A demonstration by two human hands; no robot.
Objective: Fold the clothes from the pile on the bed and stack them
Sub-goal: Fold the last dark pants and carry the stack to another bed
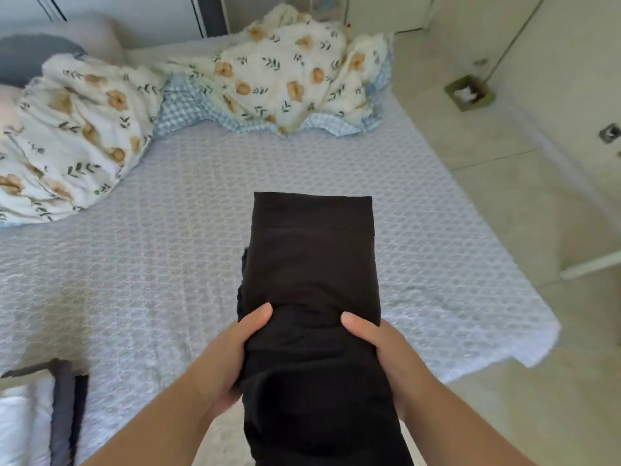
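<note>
Over the near edge of the bed (168,264), a black garment (312,264) was held lengthwise between both hands, its far end lying flat on the bedspread and its near end hanging down out of view. The left hand (232,358) was wrapped around the left edge, thumb laid on top and fingers tucked beneath; the right hand (376,348) was clamped on the right edge the same way. The cloth was bunched between the two thumbs, and a darker layer was seen poking out along the left side. If the fold were carried forward unevenly, those inner layers could be dragged askew and the bundle spoiled. If the grip were loosened on either side, the hanging part could probably be pulled toward the floor (504,196) by its own weight. A floral quilt (84,129) was heaped well apart at the far side; no stack could be made out with certainty.
</note>
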